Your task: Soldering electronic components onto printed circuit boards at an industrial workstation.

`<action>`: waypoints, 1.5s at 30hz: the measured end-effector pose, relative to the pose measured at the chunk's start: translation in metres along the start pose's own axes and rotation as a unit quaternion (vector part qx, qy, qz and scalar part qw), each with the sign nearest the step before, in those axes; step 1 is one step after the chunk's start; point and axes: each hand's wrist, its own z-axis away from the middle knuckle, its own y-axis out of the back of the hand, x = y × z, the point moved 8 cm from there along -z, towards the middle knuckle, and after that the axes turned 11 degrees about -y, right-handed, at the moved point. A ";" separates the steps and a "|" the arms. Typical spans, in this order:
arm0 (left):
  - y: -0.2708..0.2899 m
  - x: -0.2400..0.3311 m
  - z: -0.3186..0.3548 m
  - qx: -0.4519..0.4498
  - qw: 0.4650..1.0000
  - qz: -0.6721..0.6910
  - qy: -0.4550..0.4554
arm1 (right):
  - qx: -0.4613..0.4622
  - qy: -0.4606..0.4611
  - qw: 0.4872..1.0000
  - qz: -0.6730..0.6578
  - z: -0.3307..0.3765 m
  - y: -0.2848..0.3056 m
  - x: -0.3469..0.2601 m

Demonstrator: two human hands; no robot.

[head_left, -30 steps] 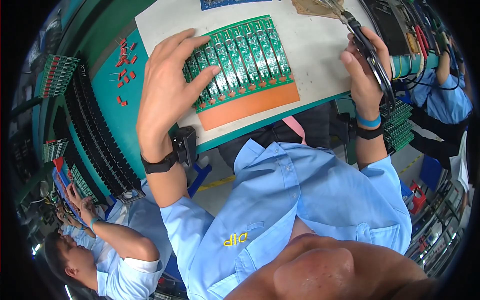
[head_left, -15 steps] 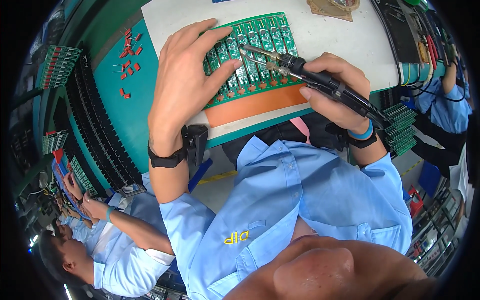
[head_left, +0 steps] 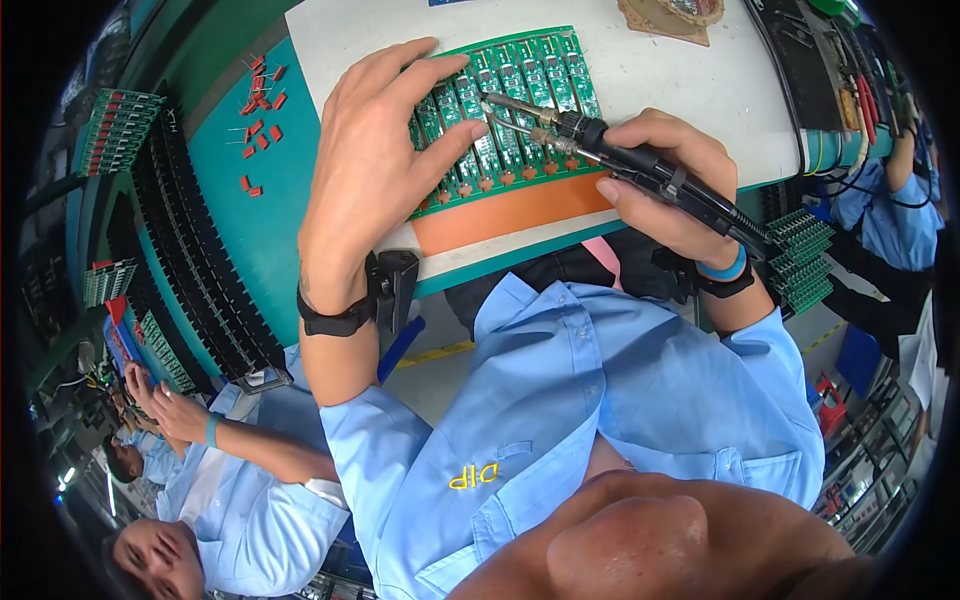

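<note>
Head view, board [head_left: 515, 72], white sheet [head_left: 735, 90], co-worker [head_left: 262, 530]

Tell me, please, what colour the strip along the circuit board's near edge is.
The strip is orange, seen best in the head view.

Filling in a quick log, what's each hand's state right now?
Left hand: open, spread over the green circuit board panel.
Right hand: closed around a black soldering tool.
</note>
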 end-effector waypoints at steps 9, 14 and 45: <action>0.000 -0.001 0.000 0.007 1.000 0.002 0.004 | -0.003 0.002 1.000 0.012 0.005 0.009 -0.006; 0.000 -0.002 0.001 0.009 1.000 0.001 0.000 | 0.023 0.024 0.999 0.003 0.012 0.016 -0.009; 0.010 -0.002 0.007 0.016 0.999 -0.016 -0.027 | 0.046 0.022 0.998 -0.028 0.012 0.008 -0.013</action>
